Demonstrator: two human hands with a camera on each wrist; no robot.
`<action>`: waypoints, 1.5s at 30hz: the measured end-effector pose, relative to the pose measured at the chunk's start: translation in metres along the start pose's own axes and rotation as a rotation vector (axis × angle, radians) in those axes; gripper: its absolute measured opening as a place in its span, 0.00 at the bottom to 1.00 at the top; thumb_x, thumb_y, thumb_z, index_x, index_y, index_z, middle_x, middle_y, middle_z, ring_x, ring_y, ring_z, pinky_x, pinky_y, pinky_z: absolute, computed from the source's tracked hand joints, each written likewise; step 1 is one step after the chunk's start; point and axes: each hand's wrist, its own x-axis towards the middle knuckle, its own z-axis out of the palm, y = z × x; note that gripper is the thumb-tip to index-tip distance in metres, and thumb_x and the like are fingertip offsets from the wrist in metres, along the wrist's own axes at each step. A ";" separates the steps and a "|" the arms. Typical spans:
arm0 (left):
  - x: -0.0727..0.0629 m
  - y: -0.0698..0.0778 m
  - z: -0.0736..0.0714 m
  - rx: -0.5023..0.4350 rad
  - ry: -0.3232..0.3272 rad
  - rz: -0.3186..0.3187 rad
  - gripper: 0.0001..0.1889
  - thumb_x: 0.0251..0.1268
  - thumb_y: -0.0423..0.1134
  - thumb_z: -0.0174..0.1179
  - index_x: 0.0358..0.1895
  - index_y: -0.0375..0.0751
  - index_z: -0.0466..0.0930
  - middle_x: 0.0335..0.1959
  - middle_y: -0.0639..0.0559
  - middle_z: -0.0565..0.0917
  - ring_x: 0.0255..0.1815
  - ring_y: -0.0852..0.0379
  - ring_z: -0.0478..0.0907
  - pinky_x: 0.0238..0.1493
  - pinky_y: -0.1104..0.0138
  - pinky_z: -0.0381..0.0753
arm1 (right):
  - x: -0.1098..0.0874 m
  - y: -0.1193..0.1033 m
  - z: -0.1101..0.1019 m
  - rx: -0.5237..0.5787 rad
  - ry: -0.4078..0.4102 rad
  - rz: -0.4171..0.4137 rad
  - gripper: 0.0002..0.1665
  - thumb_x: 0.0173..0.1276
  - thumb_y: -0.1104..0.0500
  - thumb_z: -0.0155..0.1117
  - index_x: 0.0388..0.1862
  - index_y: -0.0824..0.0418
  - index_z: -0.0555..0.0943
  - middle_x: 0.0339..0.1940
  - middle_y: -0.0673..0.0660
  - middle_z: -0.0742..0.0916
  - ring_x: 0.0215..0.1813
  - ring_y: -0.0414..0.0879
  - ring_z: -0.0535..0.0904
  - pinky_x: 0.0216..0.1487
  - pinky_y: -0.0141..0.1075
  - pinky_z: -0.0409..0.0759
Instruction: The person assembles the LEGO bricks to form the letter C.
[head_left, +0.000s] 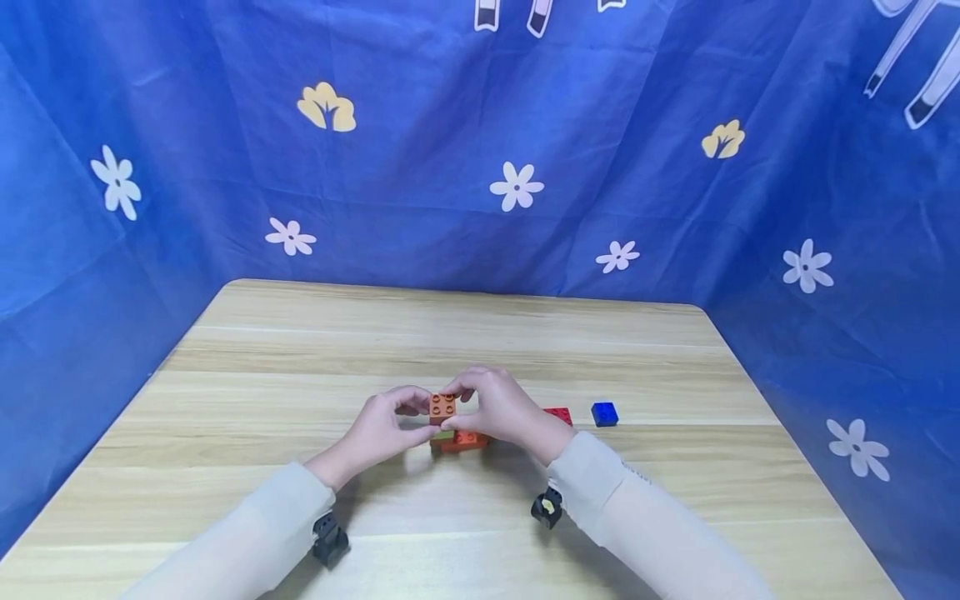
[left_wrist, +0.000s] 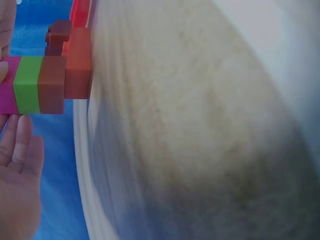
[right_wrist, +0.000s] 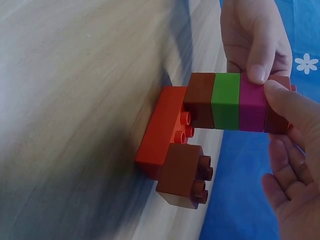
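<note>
A long orange-red toy brick lies on the table. On one end rises an upright stack: a brown brick, a green brick, a magenta brick and a top brown brick, its studs up. My left hand grips the stack from the left, thumb on the magenta brick. From the right, my right hand pinches the top brown brick, thumb on its near side. Another brown brick sits on the long brick's other end, hidden behind my right hand in the head view.
To the right, a red brick lies partly behind my right wrist, and a blue brick sits farther right. Blue patterned cloth hangs around the wooden table. A small black camera is on each wrist.
</note>
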 end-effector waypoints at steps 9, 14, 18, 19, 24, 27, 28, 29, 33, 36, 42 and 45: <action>0.001 0.004 0.000 -0.068 0.026 -0.007 0.18 0.52 0.34 0.71 0.47 0.37 0.79 0.42 0.50 0.83 0.45 0.49 0.79 0.53 0.52 0.76 | -0.003 0.005 0.005 0.017 0.042 -0.015 0.27 0.48 0.51 0.79 0.48 0.56 0.85 0.34 0.46 0.84 0.38 0.38 0.77 0.39 0.27 0.75; 0.000 0.022 -0.001 -0.076 0.050 0.008 0.17 0.50 0.27 0.70 0.45 0.31 0.79 0.39 0.44 0.83 0.44 0.44 0.79 0.52 0.49 0.77 | -0.006 0.011 0.011 0.031 0.097 -0.053 0.28 0.48 0.52 0.79 0.50 0.57 0.85 0.32 0.48 0.84 0.36 0.41 0.78 0.37 0.31 0.75; -0.001 0.026 -0.002 -0.064 0.058 0.000 0.17 0.50 0.29 0.71 0.45 0.34 0.80 0.39 0.47 0.84 0.43 0.46 0.80 0.51 0.49 0.77 | -0.009 0.015 0.017 0.066 0.123 -0.074 0.28 0.50 0.53 0.79 0.51 0.57 0.84 0.36 0.48 0.84 0.39 0.39 0.78 0.42 0.33 0.78; -0.001 0.021 -0.001 -0.068 0.059 -0.007 0.17 0.50 0.30 0.71 0.45 0.35 0.80 0.40 0.47 0.84 0.44 0.47 0.80 0.52 0.50 0.77 | -0.010 0.017 0.019 0.075 0.128 -0.077 0.28 0.50 0.52 0.78 0.51 0.57 0.83 0.38 0.48 0.84 0.41 0.38 0.77 0.43 0.35 0.78; 0.000 0.004 0.003 -0.074 0.062 -0.004 0.19 0.49 0.33 0.73 0.46 0.38 0.81 0.41 0.49 0.84 0.44 0.48 0.80 0.52 0.51 0.77 | -0.017 0.024 0.024 0.138 0.151 -0.105 0.30 0.53 0.51 0.76 0.56 0.54 0.80 0.46 0.46 0.83 0.46 0.37 0.77 0.50 0.37 0.76; 0.001 0.004 0.002 -0.078 0.064 0.009 0.19 0.48 0.33 0.73 0.46 0.39 0.82 0.41 0.51 0.85 0.44 0.51 0.80 0.52 0.54 0.78 | -0.023 0.030 0.023 0.156 0.141 -0.105 0.32 0.54 0.50 0.75 0.59 0.53 0.78 0.50 0.45 0.82 0.48 0.37 0.77 0.50 0.38 0.76; 0.002 0.004 0.002 -0.079 0.063 0.008 0.19 0.48 0.32 0.73 0.46 0.39 0.82 0.41 0.52 0.85 0.44 0.52 0.80 0.52 0.55 0.78 | -0.026 0.032 0.022 0.159 0.133 -0.099 0.33 0.55 0.49 0.75 0.59 0.53 0.77 0.51 0.45 0.82 0.49 0.37 0.77 0.50 0.38 0.76; 0.002 0.004 0.002 -0.078 0.062 0.008 0.19 0.48 0.32 0.73 0.46 0.39 0.82 0.41 0.52 0.85 0.44 0.53 0.80 0.52 0.56 0.78 | -0.028 0.035 0.021 0.162 0.126 -0.092 0.33 0.55 0.49 0.75 0.60 0.53 0.76 0.52 0.45 0.82 0.49 0.38 0.76 0.51 0.39 0.76; 0.003 0.004 0.002 -0.074 0.068 0.004 0.20 0.47 0.31 0.73 0.47 0.38 0.81 0.41 0.52 0.84 0.42 0.54 0.80 0.51 0.55 0.78 | -0.038 0.047 0.015 0.163 0.110 -0.070 0.35 0.54 0.48 0.75 0.60 0.55 0.75 0.53 0.49 0.81 0.51 0.40 0.76 0.52 0.45 0.76; 0.003 0.004 0.002 -0.065 0.071 0.004 0.20 0.47 0.30 0.73 0.47 0.38 0.81 0.41 0.51 0.84 0.42 0.53 0.80 0.51 0.55 0.78 | -0.046 0.059 0.010 0.144 0.109 -0.062 0.36 0.53 0.47 0.76 0.60 0.55 0.75 0.52 0.53 0.82 0.51 0.42 0.76 0.50 0.47 0.77; 0.003 0.004 0.003 -0.061 0.066 0.000 0.21 0.48 0.32 0.73 0.48 0.39 0.81 0.42 0.50 0.84 0.43 0.52 0.80 0.52 0.53 0.78 | -0.065 0.084 -0.004 0.074 0.084 0.013 0.38 0.50 0.48 0.78 0.60 0.55 0.76 0.53 0.49 0.80 0.52 0.41 0.75 0.54 0.45 0.76; 0.003 0.003 0.003 -0.060 0.066 -0.003 0.21 0.48 0.32 0.73 0.48 0.39 0.81 0.42 0.50 0.84 0.43 0.50 0.80 0.52 0.52 0.77 | -0.073 0.095 -0.012 0.031 0.069 0.048 0.37 0.50 0.48 0.78 0.59 0.55 0.77 0.53 0.46 0.80 0.51 0.41 0.75 0.54 0.43 0.75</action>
